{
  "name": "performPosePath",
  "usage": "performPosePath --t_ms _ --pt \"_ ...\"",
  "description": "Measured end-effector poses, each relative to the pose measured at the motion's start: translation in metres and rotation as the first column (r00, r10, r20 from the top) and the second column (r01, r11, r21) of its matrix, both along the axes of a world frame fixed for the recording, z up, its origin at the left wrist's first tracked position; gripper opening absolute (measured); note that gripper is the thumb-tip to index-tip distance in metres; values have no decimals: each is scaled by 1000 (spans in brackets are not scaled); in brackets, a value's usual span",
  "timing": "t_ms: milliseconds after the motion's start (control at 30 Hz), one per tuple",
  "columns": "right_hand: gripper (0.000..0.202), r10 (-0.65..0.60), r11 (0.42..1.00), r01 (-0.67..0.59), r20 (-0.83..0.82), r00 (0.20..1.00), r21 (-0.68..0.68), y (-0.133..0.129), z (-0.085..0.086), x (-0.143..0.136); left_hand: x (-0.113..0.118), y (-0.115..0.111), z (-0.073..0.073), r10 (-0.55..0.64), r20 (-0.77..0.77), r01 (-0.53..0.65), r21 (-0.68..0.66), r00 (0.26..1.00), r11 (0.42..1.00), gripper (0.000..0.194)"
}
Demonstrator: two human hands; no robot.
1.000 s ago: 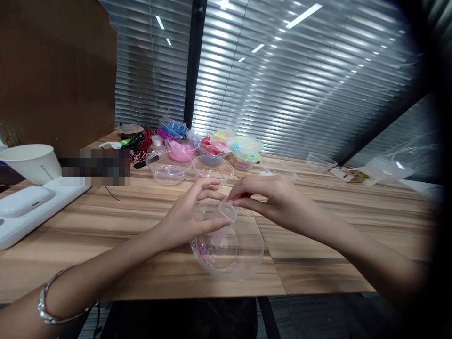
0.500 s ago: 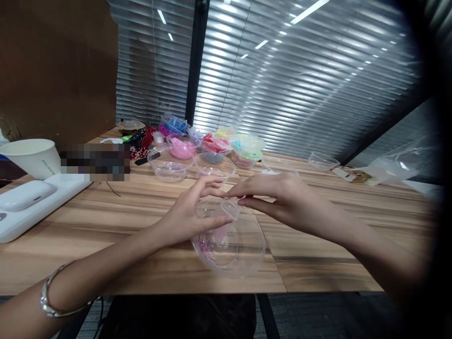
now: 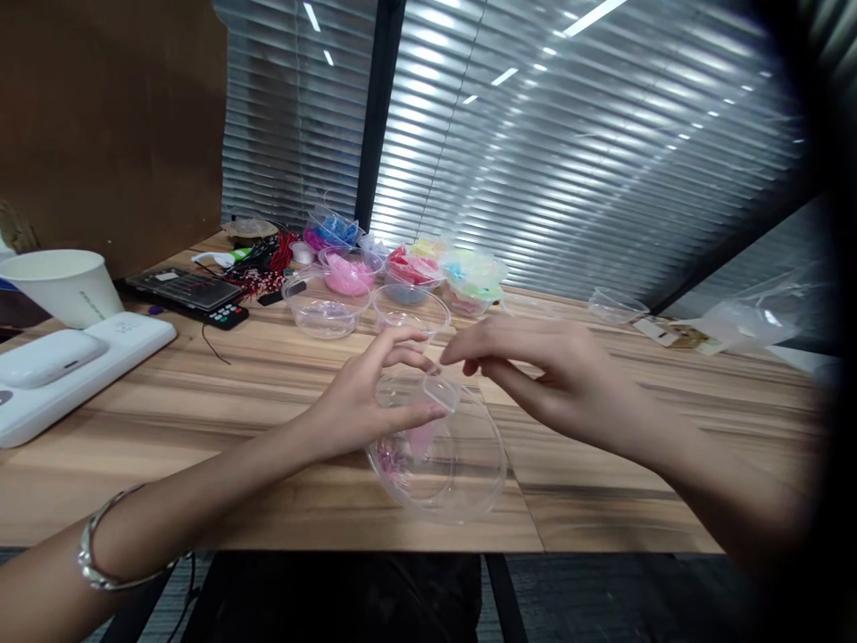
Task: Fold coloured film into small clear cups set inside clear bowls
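My left hand (image 3: 365,393) holds a small clear plastic bag (image 3: 442,391) with its mouth spread between thumb and fingers. Something pink (image 3: 420,441) shows in its lower part. My right hand (image 3: 542,362) is beside the bag's upper edge, its index fingertip close to the rim. The fingers of that hand are bent together, and whatever may be between them is hidden. Under both hands rests a clear round plastic container (image 3: 492,482) with a wide rim or lid. Small purple-pink pieces (image 3: 393,466) gather at its left side.
Behind stand clear tubs (image 3: 325,319), some with pink (image 3: 348,276), red (image 3: 410,266) and blue pieces (image 3: 335,230). A white power strip (image 3: 137,338), paper cup (image 3: 70,284) and remote (image 3: 226,315) are at left. Clear bags (image 3: 763,308) lie far right.
My right hand has drawn slightly up and right from the bag, its fingers more curled. The left hand keeps its hold. The view has shifted a little.
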State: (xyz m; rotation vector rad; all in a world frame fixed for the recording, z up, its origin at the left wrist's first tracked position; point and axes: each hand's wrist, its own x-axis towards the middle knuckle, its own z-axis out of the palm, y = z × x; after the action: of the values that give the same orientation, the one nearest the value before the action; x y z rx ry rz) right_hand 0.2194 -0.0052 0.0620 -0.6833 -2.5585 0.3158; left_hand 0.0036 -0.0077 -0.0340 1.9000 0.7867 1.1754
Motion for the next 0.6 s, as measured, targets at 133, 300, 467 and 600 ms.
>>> performPosePath --t_ms 133,300,467,600 --pt "27 31 985 -24 38 999 -173 -12 2 -1 3 2 -1 23 94 -16 -71 995 997 63" --pt "27 218 928 -81 351 911 -365 -17 -21 -20 5 3 -2 62 107 -53 -83 992 995 57" --pt "28 300 921 -163 379 875 -354 -1 -50 -31 3 6 -6 176 48 -175 -24 983 984 50" --pt "36 328 927 -193 450 831 -320 8 -57 -34 2 7 -10 211 45 -211 -20 976 977 48"
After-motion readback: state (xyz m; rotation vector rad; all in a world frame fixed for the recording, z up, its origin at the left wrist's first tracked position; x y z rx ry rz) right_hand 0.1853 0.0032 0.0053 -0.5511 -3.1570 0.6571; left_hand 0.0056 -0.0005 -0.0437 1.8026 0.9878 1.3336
